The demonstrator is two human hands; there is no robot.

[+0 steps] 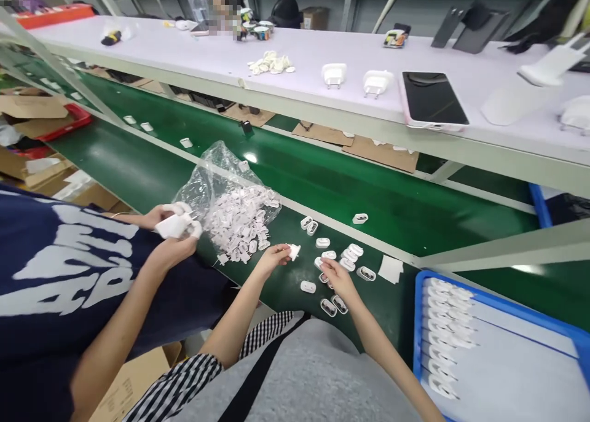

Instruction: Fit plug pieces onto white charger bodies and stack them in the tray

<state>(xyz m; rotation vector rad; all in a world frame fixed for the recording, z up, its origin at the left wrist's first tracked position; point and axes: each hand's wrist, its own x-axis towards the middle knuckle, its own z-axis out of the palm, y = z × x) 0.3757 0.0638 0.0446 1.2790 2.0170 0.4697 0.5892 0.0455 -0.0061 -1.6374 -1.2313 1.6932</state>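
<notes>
— Grey cloth over your lap fills the near edge, and just past it your two hands work on the green conveyor belt (pixel 138 164). What is your left hand (pixel 271 257) doing?

— It pinches a small white plug piece (pixel 294 250) between the fingertips, closed on it and lifted just off the belt, so you can turn it freely.

— And your right hand (pixel 338 276)?

— Its fingers rest apart among the oval white caps (pixel 353 253), touching one without gripping it. They lie loose near the belt's front edge, smooth, glossy, rounded plastic, within easy reach of both hands.

— Where do the plug pieces come from?

— From the crinkled clear bag (pixel 225 188) to your left, split open so they spill out in a heap.

— Anything to your right?

— The blue tray (pixel 530 314), with white parts lined up in a neat column along its left wall.

— Whose hands hold the white adapter (pixel 174 225)?

— A co-worker's, beside the bag. Up on the pale desk (pixel 286 90) stand two more adapters, prongs down.
</notes>
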